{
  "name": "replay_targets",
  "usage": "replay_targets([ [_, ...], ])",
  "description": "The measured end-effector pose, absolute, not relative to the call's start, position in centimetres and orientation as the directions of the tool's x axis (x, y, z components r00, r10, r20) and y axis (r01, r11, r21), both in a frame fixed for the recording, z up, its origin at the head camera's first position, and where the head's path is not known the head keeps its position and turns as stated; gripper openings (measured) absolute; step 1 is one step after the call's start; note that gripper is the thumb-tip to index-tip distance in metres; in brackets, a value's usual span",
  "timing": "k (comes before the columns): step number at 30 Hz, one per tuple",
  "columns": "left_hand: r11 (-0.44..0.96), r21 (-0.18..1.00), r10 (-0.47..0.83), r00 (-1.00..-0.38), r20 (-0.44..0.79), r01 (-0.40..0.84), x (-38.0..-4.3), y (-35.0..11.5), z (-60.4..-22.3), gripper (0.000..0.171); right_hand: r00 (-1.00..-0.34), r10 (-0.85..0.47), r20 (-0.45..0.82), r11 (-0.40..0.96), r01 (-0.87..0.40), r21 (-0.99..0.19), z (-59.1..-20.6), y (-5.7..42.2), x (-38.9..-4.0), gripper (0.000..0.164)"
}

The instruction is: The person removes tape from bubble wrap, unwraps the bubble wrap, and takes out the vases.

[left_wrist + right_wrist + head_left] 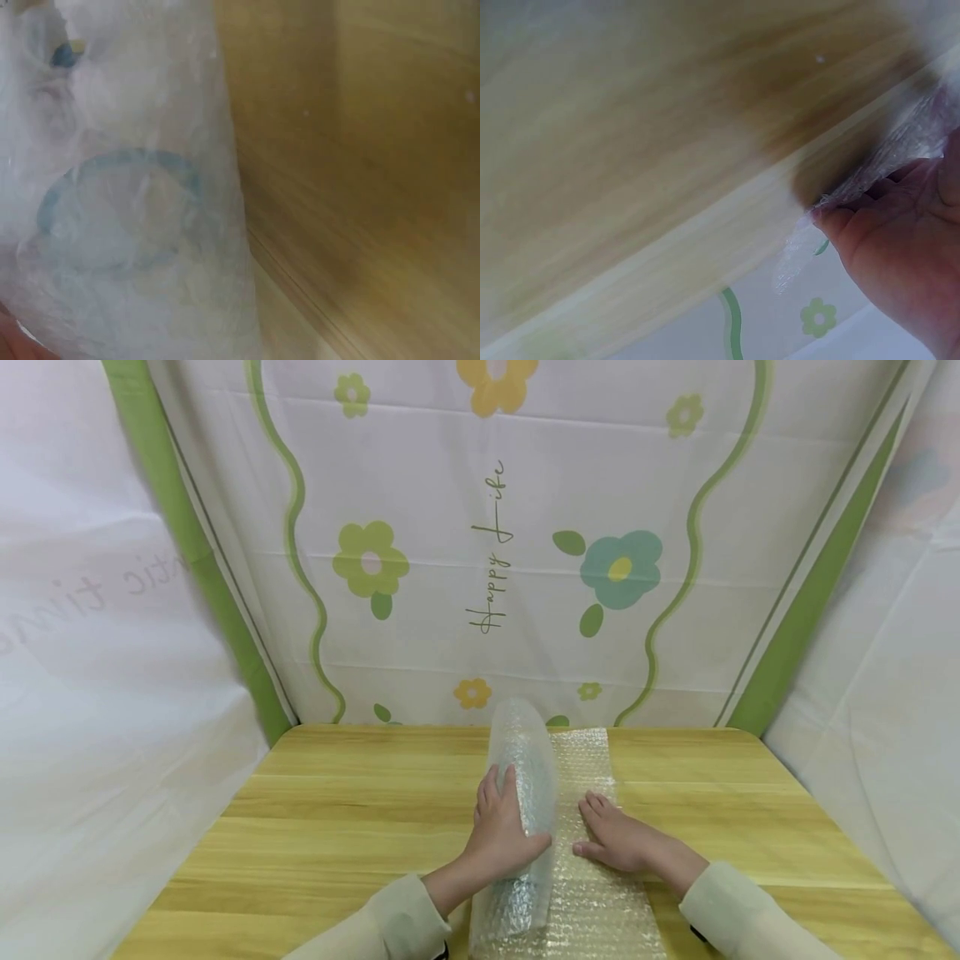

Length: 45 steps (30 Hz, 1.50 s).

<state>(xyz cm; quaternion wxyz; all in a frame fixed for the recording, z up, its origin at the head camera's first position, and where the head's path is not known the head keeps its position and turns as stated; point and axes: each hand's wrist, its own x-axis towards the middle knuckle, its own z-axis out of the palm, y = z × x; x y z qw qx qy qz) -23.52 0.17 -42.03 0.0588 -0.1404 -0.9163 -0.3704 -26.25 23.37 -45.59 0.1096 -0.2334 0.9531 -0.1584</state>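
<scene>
In the head view a bundle of clear bubble wrap (pixel 528 893) lies lengthwise toward the back edge. My left hand (pixel 495 835) holds it from above, fingers along its left side and thumb on its right. Through the cloudy layers of the bundle (pixel 150 300) a bluish-green ring outline shows in the left wrist view. A flat stretch of bubble wrap sheet (pixel 600 910) extends right of the bundle. On that sheet rests my right hand (pixel 618 839), its fingers extended and thumb toward the bundle. The right wrist view shows the right palm (pixel 900 247) beside the film.
Beneath everything is a wood-grain table (pixel 337 827). Its far edge meets a white fabric wall (pixel 420 468) printed with flowers. More fabric hangs at the left and right sides, with green strips (pixel 210 577) at the corners.
</scene>
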Motion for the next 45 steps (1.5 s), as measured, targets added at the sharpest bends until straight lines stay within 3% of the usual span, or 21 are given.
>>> replay_targets([
  [14,0.457,0.821,0.239,-0.936,0.257,0.342,-23.8,-1.7,-41.8,0.102,-0.868,-0.480,-0.124,0.841,-0.415,-0.348,-45.7,23.4,-26.4,0.083],
  [26,0.310,0.882,0.218,-0.930,0.296,0.354,-24.0,-3.5,-42.1,0.098,-0.865,-0.488,-0.115,0.839,-0.429,-0.334,-45.8,23.3,-26.5,0.081],
  [39,0.419,0.838,0.243,-0.932,0.268,0.350,-24.0,-4.5,-42.4,0.101,-0.862,-0.494,-0.111,0.829,-0.429,-0.360,-45.5,23.3,-26.0,0.082],
  [45,0.539,0.699,0.326,-0.881,0.342,0.470,-23.9,-4.3,-42.0,0.080,-0.862,-0.495,-0.111,0.825,-0.426,-0.370,-45.4,23.2,-25.9,0.081],
])
